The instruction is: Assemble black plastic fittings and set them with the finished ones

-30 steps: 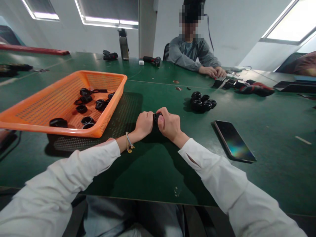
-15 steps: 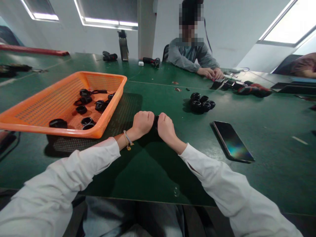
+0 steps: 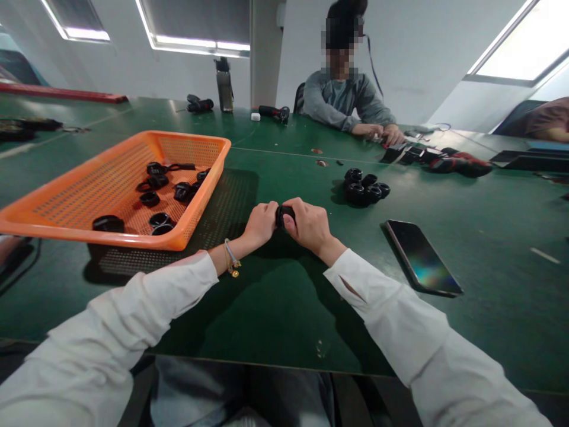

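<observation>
Between my two hands is a small round black part (image 3: 280, 217), held just above the green table (image 3: 267, 314). My left hand (image 3: 261, 223) is closed on its left side, and my right hand (image 3: 311, 225) wraps its right side with the thumb bent against it. Fingers cover most of the part, so its exact kind cannot be made out. Left of my hands sits an orange plastic basket (image 3: 178, 238) with several black ring-shaped and lens-like pieces (image 3: 150, 198) inside. Beyond my right hand a cluster of black rings (image 3: 365, 188) stands on the table.
A smartphone (image 3: 423, 257) lies to the right. Across the table a person (image 3: 342, 101) in grey handles small things beside black and red items (image 3: 462, 163). A power tool (image 3: 274, 112), a white case (image 3: 255, 117) and a tall dark bottle-like object (image 3: 224, 86) are at the back.
My right hand has turned about the black part; its thumb and more of the part now show. My left hand has stayed in nearly the same place. The view has shifted slightly.
</observation>
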Available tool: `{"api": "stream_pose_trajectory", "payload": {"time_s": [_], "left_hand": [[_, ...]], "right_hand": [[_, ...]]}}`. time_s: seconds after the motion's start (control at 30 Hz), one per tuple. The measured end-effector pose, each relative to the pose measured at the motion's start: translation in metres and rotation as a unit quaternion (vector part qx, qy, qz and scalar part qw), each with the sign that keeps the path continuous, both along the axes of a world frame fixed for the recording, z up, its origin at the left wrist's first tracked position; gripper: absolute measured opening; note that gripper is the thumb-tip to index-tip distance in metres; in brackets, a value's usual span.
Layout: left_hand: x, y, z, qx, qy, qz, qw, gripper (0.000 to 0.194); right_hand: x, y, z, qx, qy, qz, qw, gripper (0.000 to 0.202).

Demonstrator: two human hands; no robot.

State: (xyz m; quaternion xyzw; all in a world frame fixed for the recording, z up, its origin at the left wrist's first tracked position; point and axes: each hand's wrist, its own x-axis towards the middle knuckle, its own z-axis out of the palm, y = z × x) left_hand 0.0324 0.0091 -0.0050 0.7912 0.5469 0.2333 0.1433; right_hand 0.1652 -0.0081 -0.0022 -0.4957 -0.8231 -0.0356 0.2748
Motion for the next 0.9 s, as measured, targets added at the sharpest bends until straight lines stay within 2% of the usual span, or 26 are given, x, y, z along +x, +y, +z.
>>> {"api": "stream_pose_trajectory", "payload": {"time_s": [0.07, 0.2, 0.3, 0.43, 0.57, 0.67, 0.73, 0.8, 0.9], "left_hand": [[0.001, -0.002, -0.001, 0.008, 0.013, 0.012, 1.000, 0.023], [0.003, -0.005, -0.003, 0.026, 0.033, 0.045, 0.998, 0.029], [0.003, -0.004, -0.003, 0.039, 0.059, 0.036, 0.997, 0.028], [0.000, -0.001, -0.001, 0.042, 0.024, 0.031, 0.998, 0.044], [-0.003, 0.002, 0.000, 0.067, 0.037, 0.025, 0.997, 0.044], [-0.005, 0.003, 0.001, 0.057, 0.046, 0.027, 0.997, 0.043], [-0.006, 0.003, 0.003, 0.035, 0.039, 0.037, 0.998, 0.043], [-0.007, 0.003, 0.005, 0.004, 0.027, 0.054, 0.998, 0.041], [-0.008, 0.001, 0.007, -0.030, 0.009, 0.079, 0.996, 0.041]], "right_hand": [[0.001, 0.000, 0.000, 0.004, -0.011, -0.006, 1.000, 0.031], [-0.009, -0.006, -0.002, -0.004, 0.026, -0.065, 0.998, 0.031], [-0.018, -0.011, -0.003, -0.026, 0.070, -0.114, 0.991, 0.031], [-0.028, -0.015, -0.002, -0.068, 0.142, -0.181, 0.971, 0.031], [-0.033, -0.013, -0.002, -0.113, 0.187, -0.196, 0.956, 0.033], [-0.029, -0.011, -0.003, -0.120, 0.187, -0.163, 0.961, 0.035], [-0.022, -0.009, -0.003, -0.123, 0.166, -0.116, 0.972, 0.036], [-0.012, -0.008, -0.002, -0.111, 0.109, -0.038, 0.987, 0.033], [0.002, -0.005, -0.001, -0.073, 0.030, 0.068, 0.995, 0.042]]}}
